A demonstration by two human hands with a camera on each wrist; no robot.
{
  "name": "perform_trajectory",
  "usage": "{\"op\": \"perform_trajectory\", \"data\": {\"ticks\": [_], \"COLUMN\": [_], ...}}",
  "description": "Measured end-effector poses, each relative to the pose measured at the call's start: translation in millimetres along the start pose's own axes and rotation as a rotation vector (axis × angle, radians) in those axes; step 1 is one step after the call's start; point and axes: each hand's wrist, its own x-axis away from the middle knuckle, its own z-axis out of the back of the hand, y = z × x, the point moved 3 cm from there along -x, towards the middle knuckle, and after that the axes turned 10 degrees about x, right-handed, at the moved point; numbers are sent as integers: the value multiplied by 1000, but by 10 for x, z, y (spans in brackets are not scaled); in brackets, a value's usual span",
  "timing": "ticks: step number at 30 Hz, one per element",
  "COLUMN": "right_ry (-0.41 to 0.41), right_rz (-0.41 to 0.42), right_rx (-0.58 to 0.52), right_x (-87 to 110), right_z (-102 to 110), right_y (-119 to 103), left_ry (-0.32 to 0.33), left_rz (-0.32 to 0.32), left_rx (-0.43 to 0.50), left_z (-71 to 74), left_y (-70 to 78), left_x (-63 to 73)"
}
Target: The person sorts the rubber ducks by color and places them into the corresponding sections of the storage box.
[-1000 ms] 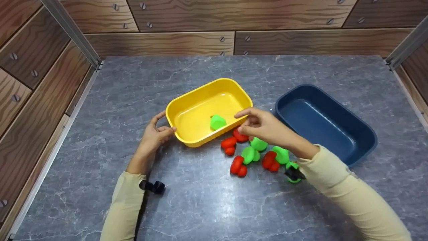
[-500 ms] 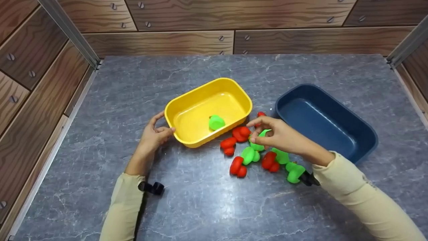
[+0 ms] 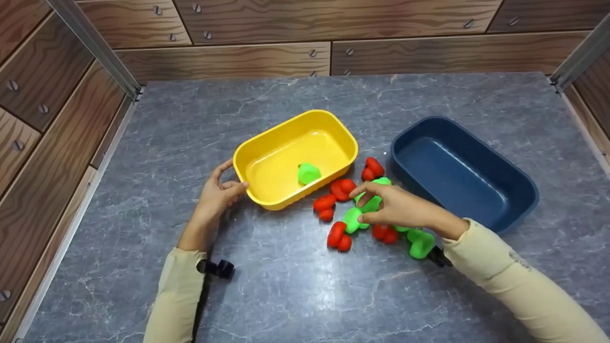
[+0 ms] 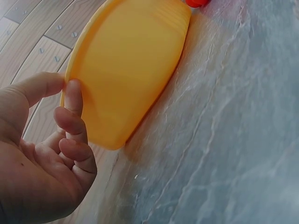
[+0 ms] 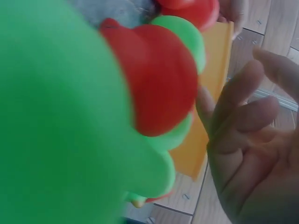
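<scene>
Blue tub [image 3: 457, 176], right of yellow tub [image 3: 281, 159] | loose toys [image 3: 337, 235], partly hidden by right hand [image 3: 400, 207], fingers parted, grasping nothing | green toy [image 3: 310, 174], inside yellow tub | left hand [image 3: 217, 197], pinching yellow rim | since earlier: right hand back from yellow tub, red toy [image 3: 373, 167] uncovered

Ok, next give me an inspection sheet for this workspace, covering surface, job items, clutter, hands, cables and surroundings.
Surface: grey marbled tabletop, glare near the front middle.
Job items: yellow tub holding one green toy; dark blue tub to its right; red toys and more green toys grouped in front of and between the tubs, some partly hidden.
Clutter: nothing seen.
Hands: left hand pinches the yellow tub's left end; right hand is over the group, fingers apart from the thumb, contact unclear.
Cables: nothing seen.
Surroundings: wood-patterned panels behind and at the sides; grey metal posts at the back corners.
</scene>
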Motion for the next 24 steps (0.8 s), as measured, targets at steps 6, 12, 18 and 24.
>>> {"op": "perform_trajectory", "data": {"ticks": [6, 12, 18, 24], "right_ry": [-5, -7, -9, -22], "right_rz": [22, 15, 7, -14], "right_rx": [49, 84, 131, 190], "right_x": [2, 17, 16, 7], "right_z": [-48, -46, -65, -103], "right_y": [25, 27, 10, 4], "left_ry": [-6, -10, -15, -22], "left_rz": [-6, -5, -1, -12], "left_rx": [15, 17, -2, 3], "left_z": [3, 6, 9, 5], "left_y": [-1, -5, 6, -3], "left_x": [2, 0, 10, 15]}}
